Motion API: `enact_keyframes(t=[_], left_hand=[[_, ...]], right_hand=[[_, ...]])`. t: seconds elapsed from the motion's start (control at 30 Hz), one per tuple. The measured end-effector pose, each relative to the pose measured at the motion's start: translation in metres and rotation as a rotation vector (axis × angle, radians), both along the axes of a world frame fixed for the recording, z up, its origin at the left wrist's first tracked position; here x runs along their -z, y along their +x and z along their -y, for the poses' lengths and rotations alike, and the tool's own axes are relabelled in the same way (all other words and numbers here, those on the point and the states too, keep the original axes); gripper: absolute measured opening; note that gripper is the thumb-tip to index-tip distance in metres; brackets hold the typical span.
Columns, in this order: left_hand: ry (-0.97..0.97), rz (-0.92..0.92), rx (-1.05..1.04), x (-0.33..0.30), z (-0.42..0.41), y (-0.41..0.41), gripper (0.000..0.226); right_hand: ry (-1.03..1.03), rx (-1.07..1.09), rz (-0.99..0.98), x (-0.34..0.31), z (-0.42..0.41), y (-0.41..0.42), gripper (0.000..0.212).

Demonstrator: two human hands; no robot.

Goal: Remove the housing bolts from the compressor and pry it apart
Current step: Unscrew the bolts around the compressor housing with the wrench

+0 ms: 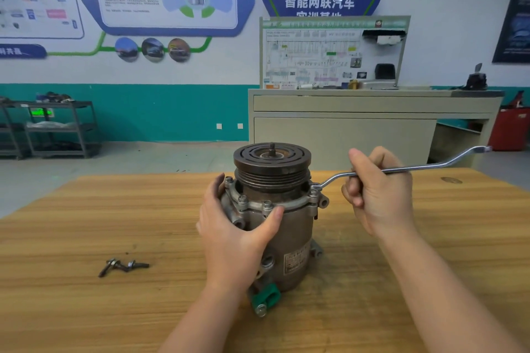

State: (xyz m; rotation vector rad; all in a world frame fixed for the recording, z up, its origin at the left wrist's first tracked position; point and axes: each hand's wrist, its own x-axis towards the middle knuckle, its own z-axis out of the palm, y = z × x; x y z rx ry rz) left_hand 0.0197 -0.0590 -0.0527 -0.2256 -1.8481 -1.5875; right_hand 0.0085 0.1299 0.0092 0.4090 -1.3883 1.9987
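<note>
A brown-grey compressor [289, 232] stands upright on the wooden table [86, 223], pulley [272, 159] on top. Several housing bolts [267, 204] sit in its flange. My left hand [235, 226] grips the compressor's left side, thumb pressed under the flange. My right hand [378, 192] holds the shaft of a long offset ring wrench [430, 167]. The wrench's near end sits on a bolt at the flange's right side [314, 189]. Loose dark bolts [123, 265] lie on the table to the left.
A green plastic cap [268, 296] sticks out at the compressor's base toward me. Behind the table stand a beige training bench [358, 123] with a wiring board, a metal shelf cart [60, 129] at far left, and a red cabinet [510, 129] at right.
</note>
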Motion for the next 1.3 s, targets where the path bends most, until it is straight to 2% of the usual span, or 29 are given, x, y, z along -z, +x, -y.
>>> enact_keyframes(t=[0.17,0.3,0.53,0.73,0.83,0.93,1.0,1.07,1.2,1.3], left_hand=[[0.017,-0.009,0.01,0.0,0.001,0.0,0.09],[0.017,-0.005,0.016,-0.002,0.001,0.002,0.083],[0.022,-0.03,0.014,-0.004,0.001,0.003,0.08],[0.038,-0.064,0.015,-0.003,0.0,0.001,0.082],[0.028,-0.049,0.009,-0.002,0.001,0.0,0.089],[0.017,-0.035,0.013,-0.001,0.002,0.0,0.091],[0.008,-0.022,0.018,-0.002,0.002,0.002,0.087],[0.015,-0.012,0.016,-0.003,0.001,0.003,0.083],[0.001,0.024,0.047,-0.003,0.004,-0.002,0.091],[-0.019,0.043,0.065,-0.001,0.006,-0.005,0.099]], right_hand=[[0.1,0.118,-0.054,-0.003,0.002,0.007,0.042],[0.097,0.097,-0.1,-0.006,0.0,0.012,0.036],[0.354,0.202,-0.211,-0.003,0.003,0.02,0.04],[0.72,0.518,-0.636,-0.012,0.022,0.04,0.044],[0.74,0.673,-0.676,-0.006,0.04,0.047,0.046],[0.713,0.724,-0.683,-0.004,0.049,0.048,0.041],[0.692,0.621,-0.674,-0.003,0.041,0.046,0.042],[0.589,0.361,-0.553,-0.004,0.025,0.04,0.042],[0.232,-0.152,-0.02,-0.013,-0.005,0.01,0.039],[0.014,-0.542,0.329,-0.009,-0.013,-0.009,0.027]])
